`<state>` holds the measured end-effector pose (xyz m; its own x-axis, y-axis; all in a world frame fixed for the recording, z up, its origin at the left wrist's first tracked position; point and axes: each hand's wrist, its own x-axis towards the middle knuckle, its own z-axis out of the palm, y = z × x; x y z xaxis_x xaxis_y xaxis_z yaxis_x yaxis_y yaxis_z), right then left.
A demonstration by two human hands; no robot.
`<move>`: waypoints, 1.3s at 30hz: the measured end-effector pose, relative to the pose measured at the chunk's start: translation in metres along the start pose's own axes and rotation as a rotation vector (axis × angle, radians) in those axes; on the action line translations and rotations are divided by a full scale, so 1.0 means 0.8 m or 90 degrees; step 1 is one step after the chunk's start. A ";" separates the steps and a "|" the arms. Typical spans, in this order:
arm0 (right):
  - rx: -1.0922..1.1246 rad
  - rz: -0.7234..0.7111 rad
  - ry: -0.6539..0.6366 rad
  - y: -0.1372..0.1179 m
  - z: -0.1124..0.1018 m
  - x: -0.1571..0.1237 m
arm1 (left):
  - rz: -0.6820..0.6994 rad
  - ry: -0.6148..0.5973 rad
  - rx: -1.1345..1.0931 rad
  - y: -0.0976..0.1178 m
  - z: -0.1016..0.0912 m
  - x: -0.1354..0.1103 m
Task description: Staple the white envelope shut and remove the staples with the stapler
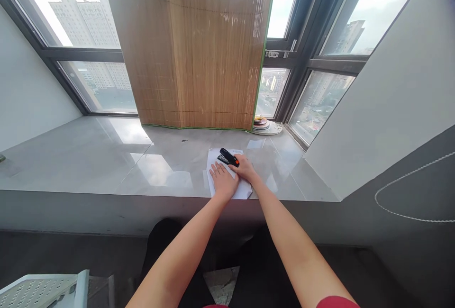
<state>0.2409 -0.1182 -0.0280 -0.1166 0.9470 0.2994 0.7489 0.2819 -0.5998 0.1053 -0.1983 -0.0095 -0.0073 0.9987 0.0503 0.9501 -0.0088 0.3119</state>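
White paper [244, 190] lies on the tiled window sill near its front edge. My left hand [223, 181] rests flat on it with the fingers spread, pressing the sheet down. A black stapler [228, 157] with a red-orange mark at its back end is gripped by my right hand [244, 168]. Its jaws stand apart over the paper, just beyond my left fingertips. Both hands cover part of the paper, so I cannot tell how many sheets there are.
A bamboo mat [206, 57] with green edging leans upright against the window. Stacked plates [267, 128] sit in the right corner. Small dark bits [184, 141] lie on the sill [88, 156]. A beaded cord [391, 211] hangs at right, and a white perforated chair [42, 291] stands lower left.
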 end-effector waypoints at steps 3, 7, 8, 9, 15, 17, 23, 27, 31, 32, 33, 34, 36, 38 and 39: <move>0.000 0.009 0.015 0.005 -0.002 -0.005 | -0.025 -0.018 0.014 -0.007 -0.005 0.006; 0.031 0.008 0.010 0.009 -0.006 -0.004 | 0.042 -0.046 0.047 -0.054 -0.022 0.018; 0.040 0.010 0.007 0.010 -0.006 -0.003 | 0.079 -0.054 0.053 -0.072 -0.027 0.021; 0.049 0.015 0.006 0.011 -0.006 -0.003 | 0.116 -0.063 0.057 -0.090 -0.031 0.023; 0.137 0.024 0.037 0.015 -0.001 -0.002 | 0.195 -0.077 0.051 -0.171 -0.047 0.029; 0.181 0.017 0.077 0.013 -0.003 -0.002 | 0.226 -0.061 0.024 -0.179 -0.051 0.039; 0.195 0.025 0.258 -0.002 -0.021 -0.012 | 0.233 0.064 -0.112 -0.164 -0.056 0.086; 0.238 0.071 0.300 -0.007 -0.028 -0.020 | 0.218 0.038 -0.105 -0.151 -0.047 0.098; 0.264 0.139 0.264 -0.008 -0.028 -0.021 | 0.198 0.023 -0.076 -0.150 -0.043 0.096; 0.266 0.142 0.255 -0.008 -0.027 -0.021 | 0.197 0.020 -0.080 -0.151 -0.043 0.096; 0.270 0.143 0.248 -0.009 -0.026 -0.020 | 0.195 0.016 -0.086 -0.152 -0.044 0.096; 0.274 0.145 0.244 -0.009 -0.026 -0.020 | 0.191 0.013 -0.092 -0.153 -0.045 0.096; 0.281 0.152 0.242 -0.010 -0.026 -0.019 | 0.189 0.007 -0.104 -0.155 -0.047 0.097; 0.286 0.158 0.245 -0.010 -0.025 -0.019 | 0.186 0.004 -0.113 -0.155 -0.047 0.097; 0.288 0.161 0.246 -0.011 -0.025 -0.018 | 0.181 0.005 -0.118 -0.156 -0.047 0.097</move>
<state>0.2495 -0.1377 -0.0123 0.3341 0.8923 0.3035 0.3640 0.1748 -0.9148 -0.0251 -0.1214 -0.0091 0.2463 0.9546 0.1675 0.8416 -0.2964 0.4515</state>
